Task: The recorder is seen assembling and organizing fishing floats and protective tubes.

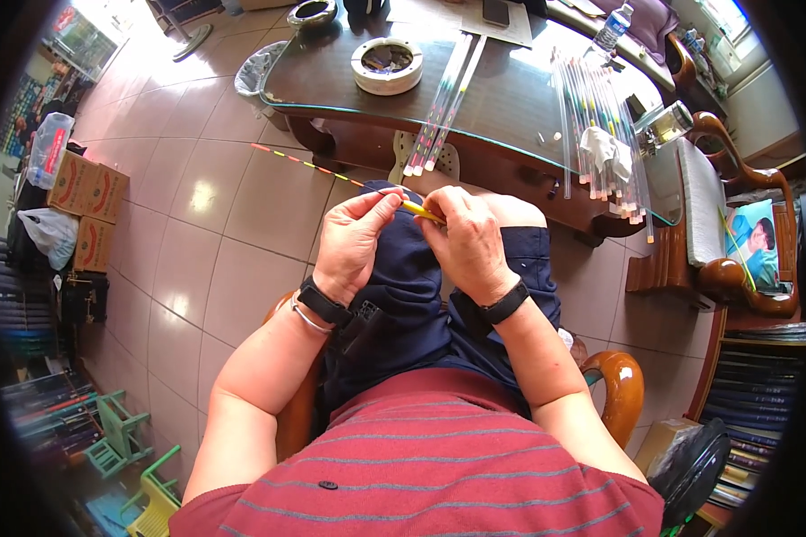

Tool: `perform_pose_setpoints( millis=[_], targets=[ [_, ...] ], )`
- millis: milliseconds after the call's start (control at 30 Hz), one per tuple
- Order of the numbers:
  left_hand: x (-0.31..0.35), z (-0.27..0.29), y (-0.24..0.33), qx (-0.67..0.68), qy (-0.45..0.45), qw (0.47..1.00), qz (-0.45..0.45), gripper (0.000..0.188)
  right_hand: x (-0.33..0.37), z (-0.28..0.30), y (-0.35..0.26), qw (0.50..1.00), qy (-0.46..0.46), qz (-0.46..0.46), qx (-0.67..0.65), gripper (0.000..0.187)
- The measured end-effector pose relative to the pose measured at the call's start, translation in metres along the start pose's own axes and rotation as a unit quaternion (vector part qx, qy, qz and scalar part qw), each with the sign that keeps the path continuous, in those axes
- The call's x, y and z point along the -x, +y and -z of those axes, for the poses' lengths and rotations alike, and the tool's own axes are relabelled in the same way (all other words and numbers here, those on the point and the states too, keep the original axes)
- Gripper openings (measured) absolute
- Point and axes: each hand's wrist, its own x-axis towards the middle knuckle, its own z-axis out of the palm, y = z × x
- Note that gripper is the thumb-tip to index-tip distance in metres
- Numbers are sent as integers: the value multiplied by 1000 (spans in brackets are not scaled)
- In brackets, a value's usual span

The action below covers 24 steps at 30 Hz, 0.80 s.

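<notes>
A fishing float (414, 208) with a yellow body is held over my lap. Its thin tip, banded in red, yellow and dark, points out to the left. My left hand (349, 240) pinches the base of the tip between thumb and forefinger. The yellow body is gripped in the fingers of my right hand (468, 234), which hide its far end. Beyond my hands, two clear tubes (452, 94) with banded floats inside lie across the glass-topped table (331, 98) and jut past its near edge.
A round ashtray (386, 67) stands on the table. More clear tubes (591, 116) lie in a pile at the right, with a crumpled white tissue (605, 152) on top. A water bottle (613, 27) is behind them. Cardboard boxes (88, 188) are stacked at left.
</notes>
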Motion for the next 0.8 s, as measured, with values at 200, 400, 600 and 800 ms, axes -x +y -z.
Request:
perform_pose_setpoints(
  millis=[200, 400, 600, 800],
  targets=[
    [-2, 3, 5, 11, -4, 1000, -2, 16, -2, -3, 2, 998, -11, 55, 1, 21],
    [-4, 6, 4, 8, -4, 1000, 2, 16, -3, -3, -3, 999, 23, 19, -34, 16],
    [-4, 6, 6, 11, -6, 1000, -1, 16, -1, -4, 0, 999, -10, 45, -10, 18],
    [-2, 4, 6, 3, -6, 1000, 7, 16, -3, -1, -4, 1000, -7, 12, -15, 15]
  ],
)
